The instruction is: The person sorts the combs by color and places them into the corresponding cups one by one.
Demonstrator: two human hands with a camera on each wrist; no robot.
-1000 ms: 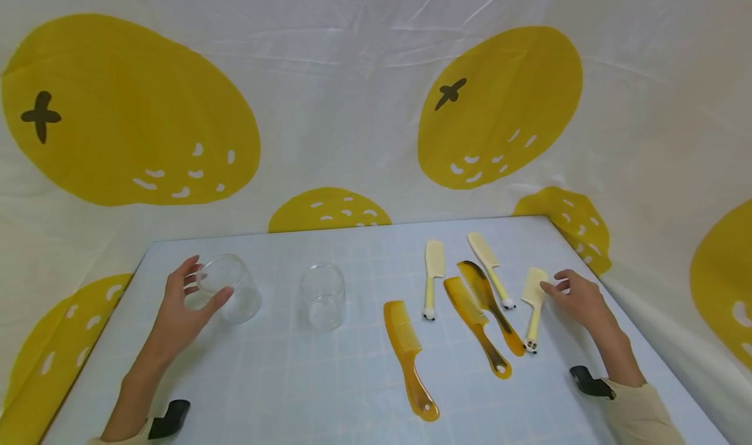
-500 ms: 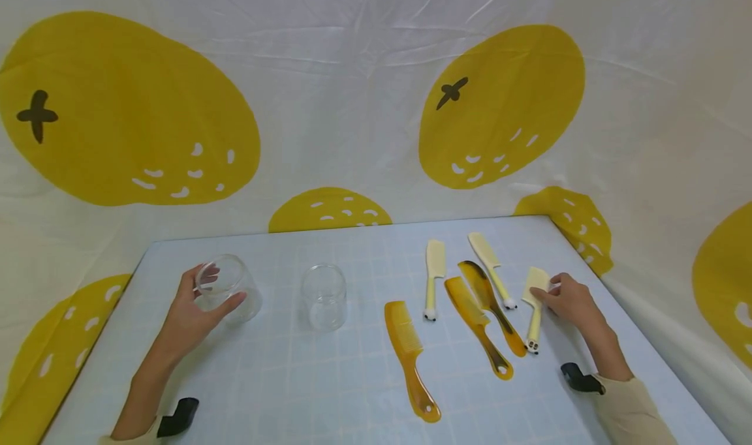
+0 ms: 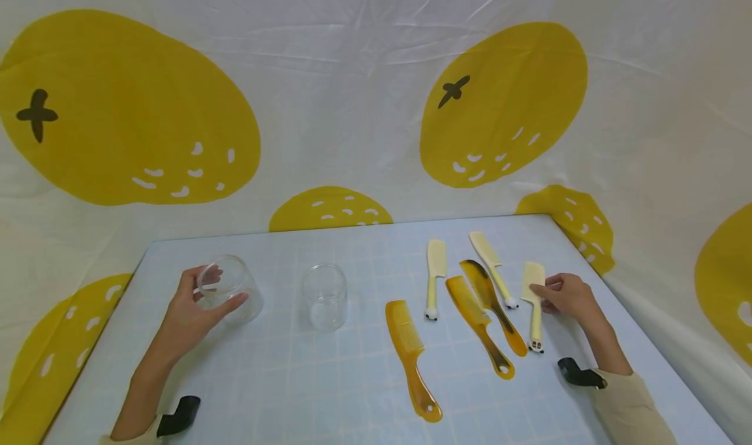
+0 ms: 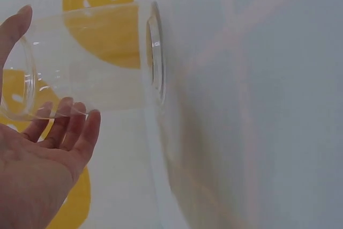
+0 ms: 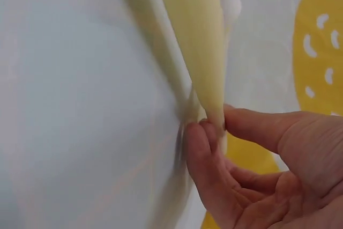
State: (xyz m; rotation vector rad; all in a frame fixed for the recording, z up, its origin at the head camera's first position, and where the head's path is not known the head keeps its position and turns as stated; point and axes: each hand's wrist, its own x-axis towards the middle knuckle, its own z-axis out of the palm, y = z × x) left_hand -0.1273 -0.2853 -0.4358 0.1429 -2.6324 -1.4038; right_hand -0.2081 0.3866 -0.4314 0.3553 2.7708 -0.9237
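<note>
My left hand (image 3: 190, 318) is around a clear glass cup (image 3: 237, 278) at the left of the table, thumb on the near side and fingers behind. In the left wrist view the cup (image 4: 102, 63) has its base at the cloth. At the right, my right hand (image 3: 572, 296) pinches a cream comb (image 3: 533, 275) by its toothed part, between thumb and fingers. The comb's pale yellow handle (image 5: 198, 41) points toward me and ends in a panda head. In the right wrist view the handle is lifted off the cloth, with its shadow beside it.
A second glass cup (image 3: 325, 298) stands mid-table. Two more cream combs (image 3: 436, 262) (image 3: 484, 248) lie at the back right. Nearer are amber combs (image 3: 405, 331) (image 3: 467, 295) and a dark-streaked one (image 3: 482, 285). A patterned curtain (image 3: 364, 119) borders the table (image 3: 294, 393).
My right hand has moved left onto the cream comb and pinched it, shifting it slightly. My left hand has closed in around the cup.
</note>
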